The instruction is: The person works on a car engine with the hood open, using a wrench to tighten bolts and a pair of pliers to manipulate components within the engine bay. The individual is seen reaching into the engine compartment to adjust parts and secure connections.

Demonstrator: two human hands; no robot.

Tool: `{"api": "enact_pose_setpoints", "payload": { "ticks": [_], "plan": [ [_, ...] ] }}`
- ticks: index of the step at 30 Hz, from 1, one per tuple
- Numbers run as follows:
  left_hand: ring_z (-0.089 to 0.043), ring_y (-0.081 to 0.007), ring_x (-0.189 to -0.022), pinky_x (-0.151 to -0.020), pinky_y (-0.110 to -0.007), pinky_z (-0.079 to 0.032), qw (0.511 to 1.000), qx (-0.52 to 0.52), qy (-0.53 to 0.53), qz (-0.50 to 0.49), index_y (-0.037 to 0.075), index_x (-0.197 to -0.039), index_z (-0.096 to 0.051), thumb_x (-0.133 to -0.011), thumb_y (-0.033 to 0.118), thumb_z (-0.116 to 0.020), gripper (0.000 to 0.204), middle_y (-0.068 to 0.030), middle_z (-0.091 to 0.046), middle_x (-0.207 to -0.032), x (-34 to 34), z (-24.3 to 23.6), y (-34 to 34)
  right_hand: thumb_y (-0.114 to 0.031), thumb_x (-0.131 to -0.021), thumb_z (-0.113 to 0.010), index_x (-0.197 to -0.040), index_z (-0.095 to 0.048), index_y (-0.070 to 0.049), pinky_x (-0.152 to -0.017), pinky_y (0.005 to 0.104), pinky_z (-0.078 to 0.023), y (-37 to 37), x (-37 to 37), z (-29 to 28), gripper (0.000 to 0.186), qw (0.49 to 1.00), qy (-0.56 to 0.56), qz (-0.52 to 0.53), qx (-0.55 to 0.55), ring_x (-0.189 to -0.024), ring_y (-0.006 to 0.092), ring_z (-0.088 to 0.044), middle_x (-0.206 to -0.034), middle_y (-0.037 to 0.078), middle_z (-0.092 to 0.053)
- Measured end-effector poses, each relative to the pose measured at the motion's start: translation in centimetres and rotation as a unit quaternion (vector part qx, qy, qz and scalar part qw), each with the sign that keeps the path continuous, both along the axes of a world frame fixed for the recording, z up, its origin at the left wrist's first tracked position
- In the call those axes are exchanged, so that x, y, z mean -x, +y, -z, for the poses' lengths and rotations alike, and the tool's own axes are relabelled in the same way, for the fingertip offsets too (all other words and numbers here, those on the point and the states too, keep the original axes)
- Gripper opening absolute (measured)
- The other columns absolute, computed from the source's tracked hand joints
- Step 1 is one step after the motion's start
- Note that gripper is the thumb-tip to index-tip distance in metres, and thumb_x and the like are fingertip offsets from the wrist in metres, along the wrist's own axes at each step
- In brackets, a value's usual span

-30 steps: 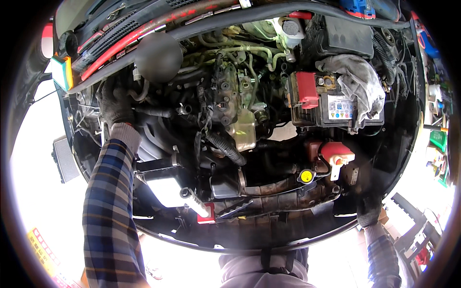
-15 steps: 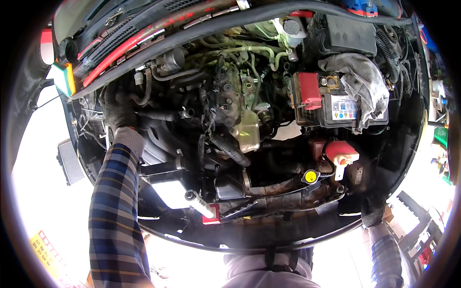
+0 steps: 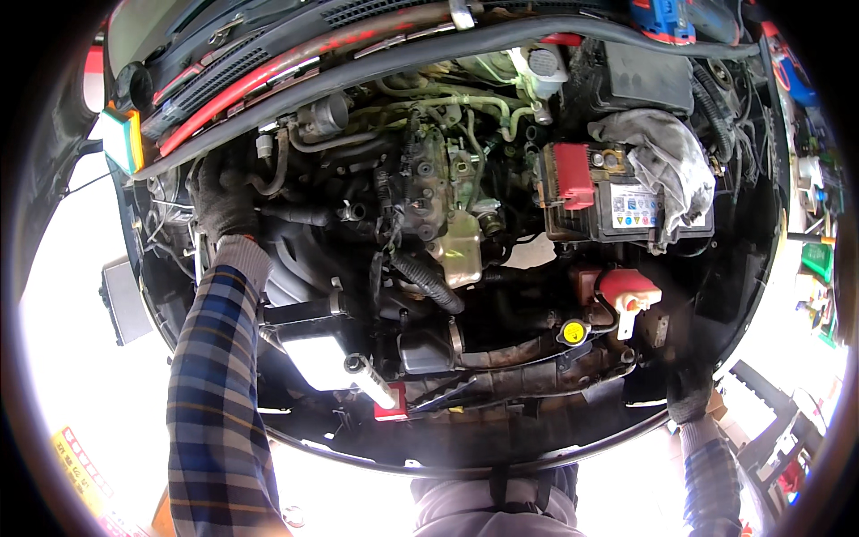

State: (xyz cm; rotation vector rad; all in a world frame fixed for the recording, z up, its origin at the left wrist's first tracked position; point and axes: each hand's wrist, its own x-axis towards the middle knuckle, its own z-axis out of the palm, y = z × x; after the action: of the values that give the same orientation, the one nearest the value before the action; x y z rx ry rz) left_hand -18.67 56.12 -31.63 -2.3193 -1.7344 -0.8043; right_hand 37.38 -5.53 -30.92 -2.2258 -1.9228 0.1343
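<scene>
In a dark glove, my left hand reaches into the left side of a car's engine bay, next to a bent rubber hose. Its fingers go down into shadow among dark parts, so what they touch is hidden. Just right of the wrist lies a black ribbed intake manifold. My right hand, gloved as well, rests at the right end of the car's front edge. Its fingers are too dark to make out. The engine fills the middle of the bay.
A grey rag drapes over the battery at the right. Nearer stand a reddish reservoir and a yellow radiator cap. A white tube lies by a red box at the front. Blue power tools sit at the back right.
The whole view has shifted slightly. My left hand stays in the same spot beside the hose, with its knuckles showing a little more. My right hand remains at the front edge.
</scene>
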Motion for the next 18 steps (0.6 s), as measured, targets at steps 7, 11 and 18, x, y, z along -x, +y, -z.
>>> {"api": "enact_pose_setpoints", "payload": {
  "ticks": [7,11,18],
  "plan": [
    [-0.055,-0.0384,-0.128,-0.112,-0.048,-0.041,0.999,0.012,-0.042,-0.022,0.012,-0.131,-0.069,-0.091,0.034,-0.063,0.046,-0.0188,-0.062,-0.134,-1.0,-0.1,-0.9,-0.004,-0.073,-0.065,-0.102,-0.073,-0.006,-0.09,0.0516,-0.052,0.7,0.2,-0.9,0.03,1.0,0.0,-0.002,0.014,-0.096,0.0403,-0.066,-0.101,0.017,-0.069],
    [-0.056,-0.039,-0.126,-0.11,-0.049,-0.042,0.999,0.001,-0.038,-0.012,0.012,-0.129,-0.07,-0.09,0.034,-0.062,0.045,-0.0189,-0.064,-0.132,-1.1,-0.5,-1.0,-0.004,-0.073,-0.065,-0.101,-0.072,-0.006,-0.088,0.0515,-0.052,1.3,0.4,-1.2,0.029,1.0,0.006,-0.008,0.014,-0.095,0.0401,-0.065,-0.101,0.017,-0.069],
    [-0.056,-0.0385,-0.126,-0.11,-0.049,-0.042,0.999,0.005,-0.033,-0.016,0.011,-0.125,-0.071,-0.088,0.035,-0.061,0.045,-0.0188,-0.063,-0.131,-0.9,-0.3,-0.9,-0.003,-0.072,-0.065,-0.101,-0.072,-0.006,-0.087,0.0515,-0.052,0.7,0.1,-1.2,0.031,1.0,0.011,0.0,0.01,-0.094,0.0402,-0.065,-0.099,0.017,-0.068]
  ]
}}
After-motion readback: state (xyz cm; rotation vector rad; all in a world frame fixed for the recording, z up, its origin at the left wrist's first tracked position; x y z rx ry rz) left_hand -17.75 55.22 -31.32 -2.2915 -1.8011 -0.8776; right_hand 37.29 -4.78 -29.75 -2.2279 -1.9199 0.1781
